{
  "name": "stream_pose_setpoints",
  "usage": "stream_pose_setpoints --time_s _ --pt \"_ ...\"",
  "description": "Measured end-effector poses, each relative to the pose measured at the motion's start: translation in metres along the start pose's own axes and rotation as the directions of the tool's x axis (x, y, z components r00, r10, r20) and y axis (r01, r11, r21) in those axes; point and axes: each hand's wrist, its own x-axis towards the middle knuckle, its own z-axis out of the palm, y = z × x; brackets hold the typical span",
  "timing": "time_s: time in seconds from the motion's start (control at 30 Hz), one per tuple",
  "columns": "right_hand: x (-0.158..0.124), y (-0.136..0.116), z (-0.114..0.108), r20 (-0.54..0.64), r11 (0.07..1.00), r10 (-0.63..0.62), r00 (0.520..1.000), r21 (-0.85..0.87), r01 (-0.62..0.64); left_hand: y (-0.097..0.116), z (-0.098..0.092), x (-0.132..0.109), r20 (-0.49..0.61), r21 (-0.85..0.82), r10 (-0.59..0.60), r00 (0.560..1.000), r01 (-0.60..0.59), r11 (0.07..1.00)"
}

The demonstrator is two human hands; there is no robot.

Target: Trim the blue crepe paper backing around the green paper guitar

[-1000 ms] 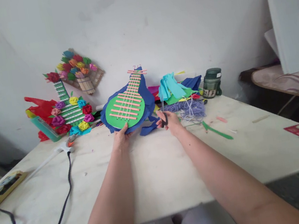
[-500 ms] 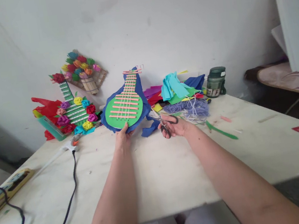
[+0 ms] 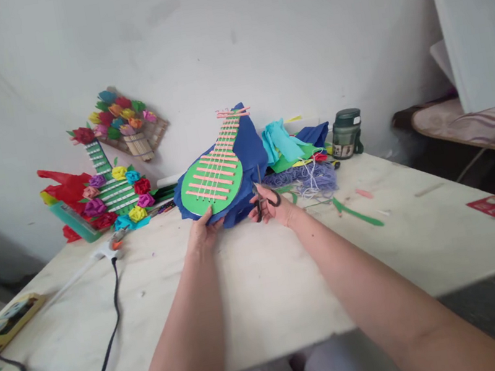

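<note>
Below the pale wall (image 3: pixel 297 27), near the table's (image 3: pixel 283 292) far edge, the left hand's (image 3: pixel 203 231) fingers pinch a green lute-shaped board (image 3: pixel 237 173); the right hand's (image 3: pixel 274 207) grip scissors (image 3: pixel 258 199) beside it. Pink strips (image 3: pixel 212 171) are on; the blue paper (image 3: pixel 250 141) overhangs raggedly, unfinished, I'd judge.

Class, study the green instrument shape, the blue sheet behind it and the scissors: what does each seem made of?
Green instrument shape: card or foam, perhaps; flat, smooth, evenly coloured.
Blue sheet: probably crepe paper or thin cloth; matte, with uneven edges.
Scissors: likely metal blades, slim and greyish; dark handles, possibly plastic.
</note>
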Motion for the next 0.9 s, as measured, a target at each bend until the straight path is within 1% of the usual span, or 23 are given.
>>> stream_pose_setpoints --time_s 0.07,0.13,0.23,0.3,0.37,0.43,0.47,0.53,0.6,0.67,0.9 --pt "0.001 0.000 0.003 -0.141 0.988 -0.096 0.985 -0.134 0.078 0.000 0.000 0.000 -0.007 -0.005 0.014 1.000 -0.014 1.000" --pt "0.001 0.000 0.005 -0.240 0.968 -0.182 0.953 -0.211 0.132 0.000 0.001 0.000 -0.009 -0.012 0.039 0.999 -0.039 0.999" --pt "0.002 -0.002 0.008 -0.310 0.947 -0.260 0.915 -0.268 0.178 -0.001 0.003 0.000 -0.021 -0.016 0.063 0.998 -0.063 0.998" --pt "0.002 -0.003 0.010 -0.331 0.945 -0.239 0.913 -0.296 0.140 -0.001 0.003 -0.001 -0.033 -0.024 0.076 0.997 -0.077 0.997" --pt "0.000 -0.005 0.013 -0.324 0.959 -0.133 0.936 -0.279 0.040 -0.001 0.003 -0.001 -0.047 -0.035 0.084 0.995 -0.085 0.996" --pt "-0.003 -0.007 0.014 -0.268 0.966 0.013 0.963 -0.244 -0.081 -0.002 0.003 0.000 -0.056 -0.042 0.086 0.995 -0.088 0.995" --pt "-0.005 -0.007 0.014 -0.229 0.966 0.069 0.971 -0.228 -0.122 -0.002 0.002 0.000 -0.058 -0.043 0.084 0.995 -0.087 0.995" --pt "-0.006 -0.007 0.012 -0.158 0.969 0.123 0.980 -0.194 -0.152 -0.002 0.001 0.001 -0.061 -0.040 0.083 0.995 -0.085 0.996" --pt "-0.005 -0.005 0.008 -0.117 0.979 0.122 0.986 -0.151 -0.140 -0.003 0.001 0.000 -0.061 -0.033 0.079 0.995 -0.081 0.996" --pt "-0.002 -0.002 0.004 -0.108 0.985 0.106 0.988 -0.125 -0.120 -0.003 0.001 -0.001 -0.052 -0.022 0.067 0.996 -0.068 0.997" --pt "0.001 0.003 0.000 -0.188 0.992 0.027 0.982 -0.117 -0.049 -0.003 0.002 -0.003 0.001 0.003 0.054 0.999 -0.054 0.999"
